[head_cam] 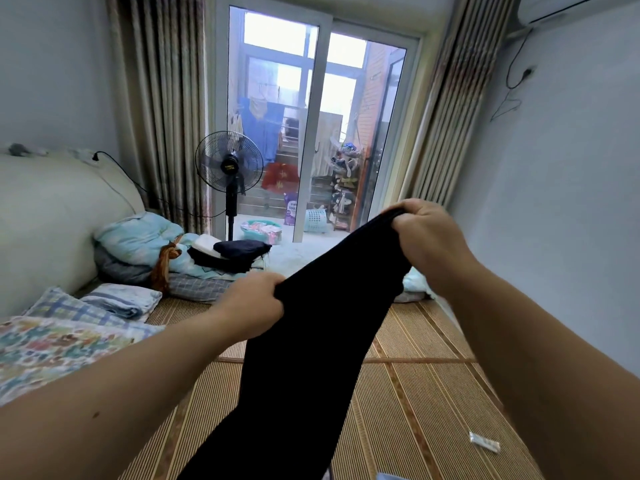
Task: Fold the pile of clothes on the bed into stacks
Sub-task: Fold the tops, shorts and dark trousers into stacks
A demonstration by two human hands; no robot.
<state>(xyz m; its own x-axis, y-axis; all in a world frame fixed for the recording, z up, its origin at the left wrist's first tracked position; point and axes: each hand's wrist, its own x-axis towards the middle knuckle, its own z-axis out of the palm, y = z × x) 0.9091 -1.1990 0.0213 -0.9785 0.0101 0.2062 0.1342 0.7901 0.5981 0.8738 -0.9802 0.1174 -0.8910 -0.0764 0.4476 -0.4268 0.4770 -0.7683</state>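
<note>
From the head view, a long black fabric garment (311, 341) is held above the woven-mat bed (415, 393), gripped by the closed left hand (254, 304) and closed right hand (427, 233). Its long axis hangs down toward the viewer. A dark folded stack (239, 252) is judged done; this piece is not yet folded.

Two bare forearms, no sleeves, left grip (254, 308), right grip (431, 233)

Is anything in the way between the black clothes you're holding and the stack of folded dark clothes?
Nothing visible blocks it. Both hands, left hand and right hand, hold the black garment over bare mat; the folded stack lies beyond.
</note>
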